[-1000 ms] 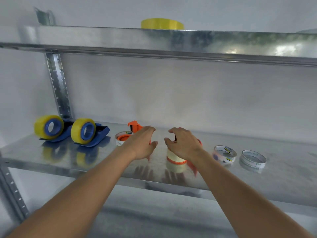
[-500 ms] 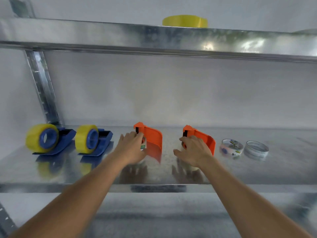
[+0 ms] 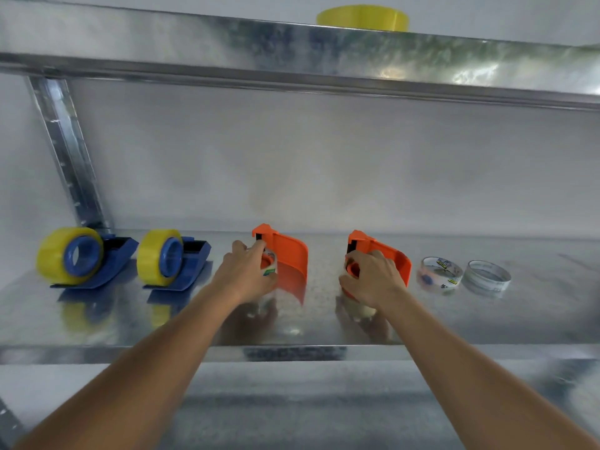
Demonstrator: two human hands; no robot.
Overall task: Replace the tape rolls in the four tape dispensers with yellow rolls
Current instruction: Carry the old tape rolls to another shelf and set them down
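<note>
Both hands grip tape rolls seated in orange dispensers on the lower metal shelf (image 3: 97, 326). Left hand (image 3: 246, 276): fingers curled round the clear roll (image 3: 270, 264) in the left orange dispenser (image 3: 287, 251), thumb on the near side; most of that roll is hidden behind the hand. Right hand (image 3: 373, 280): fingers curled over the roll in the right orange dispenser (image 3: 380, 250) — only a sliver of its orange hub and a pale edge below the palm can be seen, so the roll's colour cannot be made out with certainty.

Left of the hands stand two blue dispensers, the far-left one (image 3: 117, 251) and its neighbour (image 3: 191, 254), each loaded with a yellow roll (image 3: 52, 254) (image 3: 151, 254). Right of the hands lie two loose clear rolls flat on the shelf: a printed one (image 3: 440, 274) just beside the right orange dispenser, and a plainer one (image 3: 487, 277) beyond it.

On the upper shelf (image 3: 194, 37) sits a spare yellow roll (image 3: 362, 17) — its lower part is cut off by the shelf's front lip. Print on the clear rolls is too blurred to read.
</note>
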